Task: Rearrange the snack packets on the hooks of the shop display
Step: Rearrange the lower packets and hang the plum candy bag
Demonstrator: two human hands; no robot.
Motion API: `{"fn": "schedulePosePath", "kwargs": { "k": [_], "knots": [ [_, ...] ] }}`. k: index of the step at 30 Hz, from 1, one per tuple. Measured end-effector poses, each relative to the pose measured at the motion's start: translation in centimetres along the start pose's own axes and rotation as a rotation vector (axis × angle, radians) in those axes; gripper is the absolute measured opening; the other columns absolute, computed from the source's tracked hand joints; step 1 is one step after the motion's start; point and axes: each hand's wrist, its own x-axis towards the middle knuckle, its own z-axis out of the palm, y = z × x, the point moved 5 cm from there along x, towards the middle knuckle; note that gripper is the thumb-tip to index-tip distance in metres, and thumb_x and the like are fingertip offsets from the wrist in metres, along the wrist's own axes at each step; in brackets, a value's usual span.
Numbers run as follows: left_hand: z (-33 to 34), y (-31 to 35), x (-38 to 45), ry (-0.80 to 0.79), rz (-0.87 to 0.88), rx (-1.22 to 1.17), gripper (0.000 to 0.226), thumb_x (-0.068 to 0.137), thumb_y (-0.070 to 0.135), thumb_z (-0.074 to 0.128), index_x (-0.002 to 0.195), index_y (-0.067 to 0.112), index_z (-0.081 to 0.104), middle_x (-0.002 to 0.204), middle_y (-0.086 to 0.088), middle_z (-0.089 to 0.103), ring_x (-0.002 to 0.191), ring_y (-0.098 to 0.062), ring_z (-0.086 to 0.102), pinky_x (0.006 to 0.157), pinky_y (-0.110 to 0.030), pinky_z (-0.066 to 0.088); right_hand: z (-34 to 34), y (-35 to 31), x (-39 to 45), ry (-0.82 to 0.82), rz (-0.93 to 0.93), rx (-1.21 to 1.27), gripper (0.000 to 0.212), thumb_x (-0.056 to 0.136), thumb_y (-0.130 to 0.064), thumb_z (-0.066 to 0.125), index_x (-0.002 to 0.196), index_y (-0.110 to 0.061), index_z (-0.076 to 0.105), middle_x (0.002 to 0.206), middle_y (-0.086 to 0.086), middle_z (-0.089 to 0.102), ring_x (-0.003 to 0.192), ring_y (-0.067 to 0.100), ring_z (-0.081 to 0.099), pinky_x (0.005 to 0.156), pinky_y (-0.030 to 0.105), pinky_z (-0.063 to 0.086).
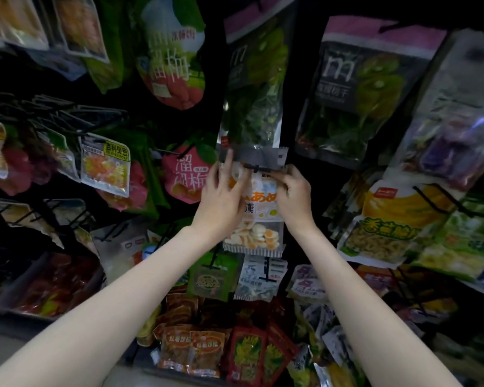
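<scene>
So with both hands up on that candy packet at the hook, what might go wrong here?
The candy packet is held at its top by the left hand and right hand by the hook; its hole may miss the tip and the packet could drop onto the packets in the bin. The green packet hangs just above and could get knocked.

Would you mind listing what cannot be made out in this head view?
- Candy packet: whether its hole is on the hook, hidden by left hand and right hand.
- Its label, partly covered by both hands.
- Top-left packets: blurred and cut off by the frame edge.
</scene>
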Motion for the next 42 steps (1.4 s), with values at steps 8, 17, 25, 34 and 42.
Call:
{"fn": "schedulePosePath", "kwargs": {
  "k": [8, 17, 25, 34, 42],
  "knots": [
    [1.6, -0.2, -0.1, -0.012, 0.089, 0.143, 0.064, 0.088, 0.014, 0.051, 0.147, 0.022, 0.027, 0.157, -0.013, -0.001, 0.142, -0.042, -0.002, 0.106, -0.064, 0.017, 0.4, 1.2, 0.9, -0.126, 0.043, -0.127, 0.036, 0.09, 0.009, 0.043, 0.117, -0.005, 0.064, 0.122, 0.013, 0.053, 0.115, 0.026, 0.051, 0.091, 0.013, 0.035],
    [5.1, 0.6, -3.6, -0.182, 0.012, -0.017, 0.052, 0.091, 0.01, 0.047, 0.141, 0.011, 0.034, 0.153, -0.018, 0.013, 0.137, -0.039, 0.016, 0.105, -0.053, 0.021, -3.4, 5.2, -5.7, -0.19, 0.239, -0.367, 0.047, 0.095, -0.003, 0.042, 0.139, -0.018, 0.041, 0.139, 0.007, 0.026, 0.117, 0.022, 0.044, 0.09, 0.016, 0.034],
    [12.2, 15.5, -5.2, -0.392, 0.232, -0.178, 0.046, 0.096, 0.018, 0.04, 0.141, 0.016, 0.03, 0.146, -0.009, 0.026, 0.127, -0.028, 0.035, 0.103, -0.04, 0.024, -22.6, 16.1, -18.0, -0.129, 0.829, -0.613, 0.042, 0.096, -0.014, 0.047, 0.137, -0.01, 0.042, 0.144, 0.016, 0.024, 0.124, 0.036, 0.041, 0.096, 0.033, 0.038],
    [24.1, 39.9, -6.7, -0.547, 0.455, -0.277, 0.05, 0.096, 0.015, 0.039, 0.144, 0.017, 0.024, 0.136, -0.005, 0.043, 0.12, -0.025, 0.044, 0.098, -0.037, 0.03, -43.7, 31.8, -31.1, -0.004, 1.157, -0.456, 0.039, 0.096, -0.013, 0.046, 0.134, -0.01, 0.042, 0.143, 0.016, 0.027, 0.101, 0.034, 0.05, 0.066, 0.03, 0.047],
    [39.5, 60.6, -6.0, -0.564, 0.327, -0.234, 0.054, 0.094, 0.014, 0.044, 0.145, 0.015, 0.026, 0.149, -0.005, 0.029, 0.136, -0.024, 0.025, 0.105, -0.039, 0.022, -61.6, 51.2, -34.9, 0.011, 1.104, -0.411, 0.059, 0.093, -0.01, 0.052, 0.144, -0.024, 0.027, 0.15, 0.011, 0.017, 0.133, 0.039, 0.03, 0.101, 0.05, 0.04]
  ]
}}
